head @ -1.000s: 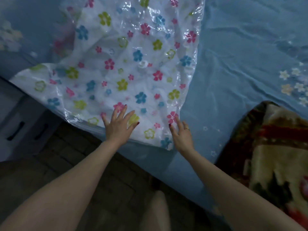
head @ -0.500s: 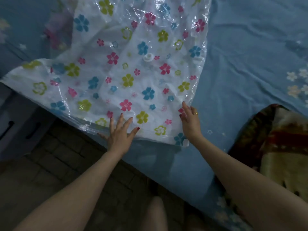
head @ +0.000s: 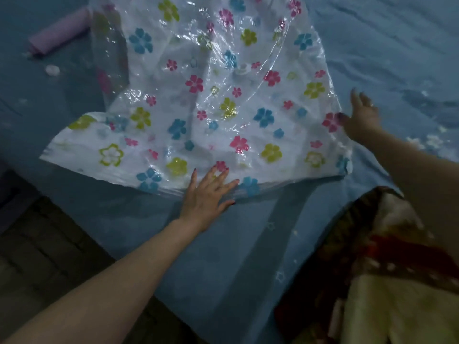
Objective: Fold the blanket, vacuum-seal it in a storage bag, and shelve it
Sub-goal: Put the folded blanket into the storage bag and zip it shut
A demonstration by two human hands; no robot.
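Left hand (head: 207,194) flat, fingers spread on storage bag (head: 211,108); right hand (head: 361,115) open at its edge

Storage bag (head: 198,100): clear plastic, printed pink, blue, yellow-green flowers. Bedsheet (head: 387,45): blue, small white stars and flowers. Blanket (head: 387,281): brown, cream, red pattern. Rolled cloth (head: 59,33): lilac. Fingernails: dark red.

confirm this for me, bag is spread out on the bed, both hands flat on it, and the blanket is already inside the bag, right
Not quite: the blanket is not inside. In the head view it lies on the bed at lower right, apart from the flowered storage bag. The rest holds: the bag is spread on the bed, with the left hand flat on its near edge and the right hand open at its right edge.
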